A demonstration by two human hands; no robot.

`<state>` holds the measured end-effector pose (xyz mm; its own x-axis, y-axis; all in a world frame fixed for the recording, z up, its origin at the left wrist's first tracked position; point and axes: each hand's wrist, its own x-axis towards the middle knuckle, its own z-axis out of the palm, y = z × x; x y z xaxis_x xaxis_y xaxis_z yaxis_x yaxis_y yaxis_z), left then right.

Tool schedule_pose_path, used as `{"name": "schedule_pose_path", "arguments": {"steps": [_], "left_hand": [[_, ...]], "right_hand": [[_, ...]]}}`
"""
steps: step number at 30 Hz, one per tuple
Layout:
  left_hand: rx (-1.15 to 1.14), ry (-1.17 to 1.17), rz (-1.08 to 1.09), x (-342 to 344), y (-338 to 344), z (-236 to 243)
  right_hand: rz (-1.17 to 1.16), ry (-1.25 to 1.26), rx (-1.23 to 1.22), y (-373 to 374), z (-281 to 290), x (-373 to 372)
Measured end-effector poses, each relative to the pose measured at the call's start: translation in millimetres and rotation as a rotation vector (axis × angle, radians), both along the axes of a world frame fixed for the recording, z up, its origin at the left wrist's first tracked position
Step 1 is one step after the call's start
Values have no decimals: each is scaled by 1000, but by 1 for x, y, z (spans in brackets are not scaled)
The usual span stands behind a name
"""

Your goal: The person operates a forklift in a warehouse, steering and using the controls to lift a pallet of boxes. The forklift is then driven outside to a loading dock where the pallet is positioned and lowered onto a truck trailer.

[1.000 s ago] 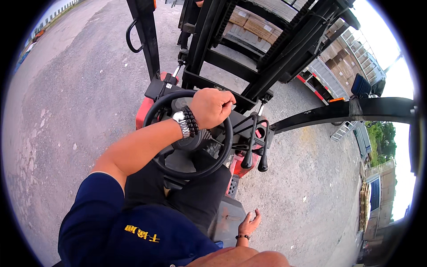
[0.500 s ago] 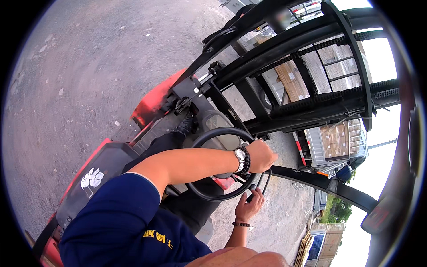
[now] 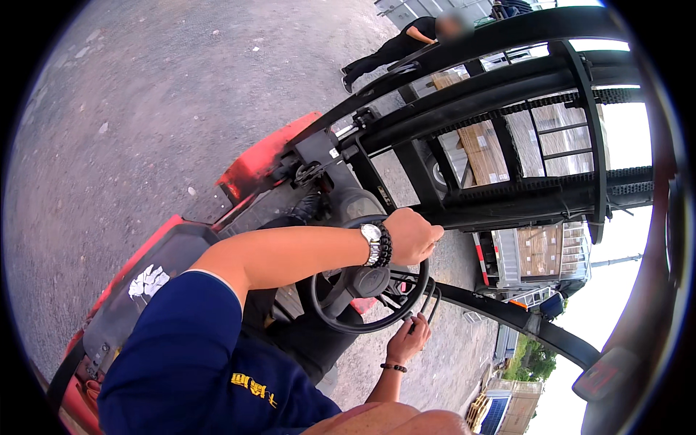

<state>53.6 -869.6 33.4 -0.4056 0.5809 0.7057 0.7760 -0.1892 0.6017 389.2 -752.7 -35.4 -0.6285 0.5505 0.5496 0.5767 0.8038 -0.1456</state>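
Note:
I am seated in a forklift, and the scene lies sideways in the picture. My left hand [image 3: 413, 237], with a watch and a dark beaded bracelet on its wrist, is closed on the upper right part of the black steering wheel [image 3: 336, 325]. Its fingers partly hide the rim. Below it, my right hand [image 3: 408, 341] has its fingers curled around the dark knob of a control lever [image 3: 410, 319]. Another curved lever [image 3: 436, 303] stands beside that hand. My dark-shoed foot [image 3: 308, 207] is near the floor pedals.
The forklift's black mast [image 3: 478, 94] with chains fills the upper right. Behind it stand trucks loaded with boxes [image 3: 540, 250]. A person in dark clothes [image 3: 391, 54] stands beyond the red fender [image 3: 264, 156]. Gravel ground [image 3: 145, 109] spreads at left. Wooden pallets [image 3: 478, 409] are at lower right.
My left hand has moved up and left with the wheel's rim, and the wheel hub now shows. The surroundings have shifted, bringing the standing person more fully into view. My right hand stays at the lever.

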Motion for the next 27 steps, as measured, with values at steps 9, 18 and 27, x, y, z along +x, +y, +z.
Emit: {"name": "schedule_pose_path", "arguments": {"steps": [9,18,27], "left_hand": [[142,-42,92,-5,-46,-24],[179,-38,89,-5,-49,-27],[111,-16,117,5,-95,-48]], "right_hand": [[3,47,63,5,-6,-5],[-2,49,71,2,-6,-9],[1,18,52,-1,-6,-2]]}}
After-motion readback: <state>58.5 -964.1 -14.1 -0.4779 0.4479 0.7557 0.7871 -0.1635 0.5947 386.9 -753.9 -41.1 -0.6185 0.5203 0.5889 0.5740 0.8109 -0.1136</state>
